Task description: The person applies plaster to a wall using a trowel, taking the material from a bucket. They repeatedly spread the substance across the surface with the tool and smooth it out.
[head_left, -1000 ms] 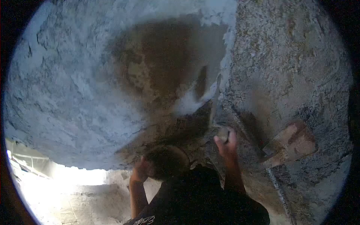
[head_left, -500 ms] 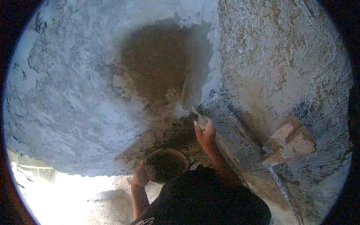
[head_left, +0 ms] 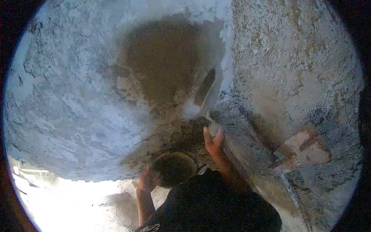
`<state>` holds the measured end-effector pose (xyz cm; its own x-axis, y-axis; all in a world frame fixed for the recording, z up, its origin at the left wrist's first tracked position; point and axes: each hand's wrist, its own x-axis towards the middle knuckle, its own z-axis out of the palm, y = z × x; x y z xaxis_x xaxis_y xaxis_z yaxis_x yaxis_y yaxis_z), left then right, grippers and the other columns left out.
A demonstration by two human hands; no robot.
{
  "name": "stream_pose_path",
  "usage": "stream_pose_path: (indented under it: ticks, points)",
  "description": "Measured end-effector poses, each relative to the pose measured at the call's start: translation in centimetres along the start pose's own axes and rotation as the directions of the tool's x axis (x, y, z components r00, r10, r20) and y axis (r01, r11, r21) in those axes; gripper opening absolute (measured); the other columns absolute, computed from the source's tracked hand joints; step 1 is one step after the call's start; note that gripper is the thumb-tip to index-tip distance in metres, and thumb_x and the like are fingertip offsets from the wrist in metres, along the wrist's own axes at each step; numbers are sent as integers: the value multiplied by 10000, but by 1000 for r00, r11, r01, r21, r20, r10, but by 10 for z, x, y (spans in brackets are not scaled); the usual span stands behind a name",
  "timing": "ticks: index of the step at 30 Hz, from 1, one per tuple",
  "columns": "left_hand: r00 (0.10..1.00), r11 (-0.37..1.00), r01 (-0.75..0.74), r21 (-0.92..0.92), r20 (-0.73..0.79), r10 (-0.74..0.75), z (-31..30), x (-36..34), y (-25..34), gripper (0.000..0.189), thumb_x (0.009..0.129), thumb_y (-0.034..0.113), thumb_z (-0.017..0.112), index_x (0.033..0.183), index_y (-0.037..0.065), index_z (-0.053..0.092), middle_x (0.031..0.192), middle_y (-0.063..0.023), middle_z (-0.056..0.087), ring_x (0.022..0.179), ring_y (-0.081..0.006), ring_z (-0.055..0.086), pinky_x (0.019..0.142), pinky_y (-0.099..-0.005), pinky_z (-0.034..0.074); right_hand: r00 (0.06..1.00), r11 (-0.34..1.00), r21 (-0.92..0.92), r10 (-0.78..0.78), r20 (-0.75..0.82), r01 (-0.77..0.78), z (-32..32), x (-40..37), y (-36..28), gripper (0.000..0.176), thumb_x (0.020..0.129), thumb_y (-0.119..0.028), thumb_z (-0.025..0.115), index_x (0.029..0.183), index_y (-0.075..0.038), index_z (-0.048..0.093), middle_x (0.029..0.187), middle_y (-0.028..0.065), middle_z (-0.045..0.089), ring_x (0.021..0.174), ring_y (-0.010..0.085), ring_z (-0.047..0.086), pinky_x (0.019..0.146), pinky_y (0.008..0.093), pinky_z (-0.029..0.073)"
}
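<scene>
- My right hand [head_left: 213,141] is closed around the handle of the trowel [head_left: 205,88], with the fingers curled up over the grip. The arm reaches up from my chest towards the wall [head_left: 77,96].
- The trowel's long axis runs close to straight up and down in view, with the handle at the bottom and the blade on top. The blade points up and leans a bit to the right, tip highest.
- The blade sits against the wall at the right edge of the dark brown patch [head_left: 166,58], just beside the pale vertical strip of plaster [head_left: 228,58] at the wall's corner.
- My left hand [head_left: 146,180] is low down and closed on the left edge of a round pan [head_left: 174,168], which I'm holding in front of my chest. The inside looks dark, and I can't make out what's in it.
- The pan is below the trowel and a little left of it. The two are apart, not touching.
- Over on the right there's a reddish block [head_left: 303,150] sticking out of the rough grey surface, well apart from the trowel.
- There's a bright washed-out opening [head_left: 58,201] at lower left, under the wall's edge.
- As for writing, there's some white script on my black shirt [head_left: 216,208] at the very bottom edge, but it's cut off and I can't read it. I can't see any brand or label on the trowel or the pan.
</scene>
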<state>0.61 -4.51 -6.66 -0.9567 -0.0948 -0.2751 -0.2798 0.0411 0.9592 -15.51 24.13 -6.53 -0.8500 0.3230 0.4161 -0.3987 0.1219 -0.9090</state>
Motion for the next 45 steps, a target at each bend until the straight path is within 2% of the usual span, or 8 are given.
stream_pose_path:
  ticks: [3, 5, 9, 12, 21, 25, 39, 45]
  points:
    - [979, 861, -184, 475, 15, 201, 2, 1, 4, 370, 828, 416, 442, 946, 74, 519, 739, -96, 552, 580, -209, 492, 485, -313, 367, 999, 983, -175, -49, 7, 50, 4, 31, -36, 341, 742, -219, 610, 952, -1, 452, 778, 179, 572, 660, 294, 581, 568, 371, 448]
    - [947, 674, 294, -678, 112, -300, 4, 0, 16, 375, 827, 414, 445, 944, 65, 517, 756, -96, 552, 606, -209, 496, 497, -312, 370, 997, 973, -216, -76, 12, 77, 10, 33, -37, 313, 741, -207, 610, 922, -2, 458, 746, 176, 575, 634, 307, 583, 548, 376, 449]
    - [985, 911, 163, -379, 13, -171, -5, 4, -6, 354, 829, 410, 444, 889, 70, 521, 723, -77, 540, 581, -196, 478, 488, -304, 358, 981, 965, -242, -53, 187, 98, 15, 8, -28, 300, 743, -194, 603, 917, -2, 453, 747, 167, 568, 651, 311, 578, 563, 368, 451]
    - [924, 537, 383, -751, 315, -218, -15, 2, -2, 378, 827, 446, 425, 803, 81, 522, 670, -53, 503, 545, -169, 436, 476, -290, 334, 912, 993, -55, -77, 402, 108, 15, -14, -18, 317, 727, -183, 627, 929, -4, 460, 783, 147, 533, 712, 269, 556, 625, 334, 439]
    - [976, 908, 216, -358, 53, -211, 4, -5, 27, 510, 802, 539, 381, 710, 53, 504, 596, -43, 447, 487, -164, 380, 451, -277, 287, 995, 989, -125, -63, 76, 72, 12, 32, -50, 411, 730, -316, 614, 947, -3, 460, 711, 166, 577, 656, 304, 590, 565, 362, 455]
    - [944, 716, 309, -626, 110, -311, -2, -1, 12, 486, 811, 520, 383, 762, 52, 506, 608, -63, 469, 499, -194, 408, 465, -300, 308, 991, 867, -490, -33, 132, 94, 9, 41, -62, 409, 733, -287, 600, 954, 19, 444, 667, 204, 564, 620, 357, 577, 508, 410, 444]
    - [948, 709, 305, -636, 275, -161, -6, 0, 7, 426, 820, 456, 407, 917, 59, 528, 712, -76, 557, 562, -199, 488, 472, -307, 365, 992, 980, -155, -123, 39, 128, 5, 32, -61, 364, 731, -232, 612, 925, 20, 434, 695, 193, 533, 606, 367, 541, 524, 405, 430]
    - [943, 607, 332, -722, 241, -229, 2, -2, 17, 442, 805, 469, 426, 891, 50, 536, 667, -77, 544, 517, -200, 476, 439, -304, 356, 976, 795, -606, 117, 186, 20, -6, 38, -30, 322, 741, -242, 580, 877, 5, 425, 700, 213, 532, 628, 391, 530, 535, 437, 424]
